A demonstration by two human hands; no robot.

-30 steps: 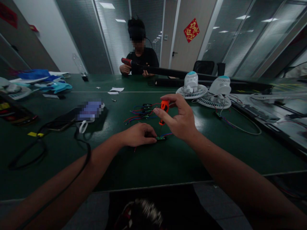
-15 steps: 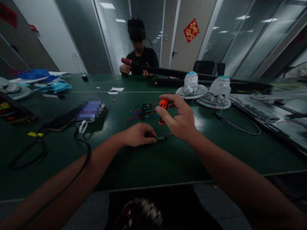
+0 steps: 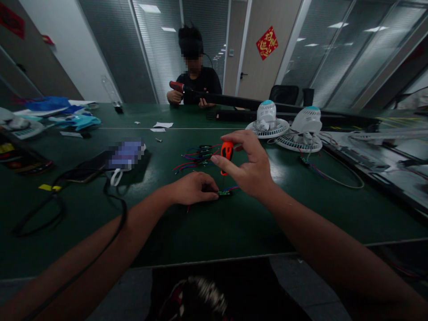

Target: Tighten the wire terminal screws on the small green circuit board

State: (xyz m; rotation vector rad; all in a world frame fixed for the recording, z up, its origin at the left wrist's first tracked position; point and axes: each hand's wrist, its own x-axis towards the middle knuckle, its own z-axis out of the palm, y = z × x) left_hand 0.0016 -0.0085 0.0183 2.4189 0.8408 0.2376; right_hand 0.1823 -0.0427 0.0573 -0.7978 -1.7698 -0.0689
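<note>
My right hand (image 3: 252, 165) has its thumb and fingers round the orange and black handle of a screwdriver (image 3: 227, 152). The screwdriver stands nearly upright, its thin shaft reaching down to a small green circuit board (image 3: 224, 193). With fingers closed, my left hand (image 3: 194, 188) pinches the left end of that board against the table. Red and blue wires (image 3: 233, 188) run from the board's right side, partly behind my right hand. Just beyond my hands lie more small boards with red, blue and black wires (image 3: 200, 154).
Two white fan units (image 3: 267, 127) stand at the right, beside a wired board (image 3: 304, 160). At the left lie a phone (image 3: 125, 154) and a black cable (image 3: 123, 209). Across the green table (image 3: 207, 240), a person (image 3: 200, 82) holds a red and black power tool (image 3: 176, 86).
The screwdriver handle has turned a little in my right hand, and my thumb has shifted slightly left. My left hand and the circuit board stay in place.
</note>
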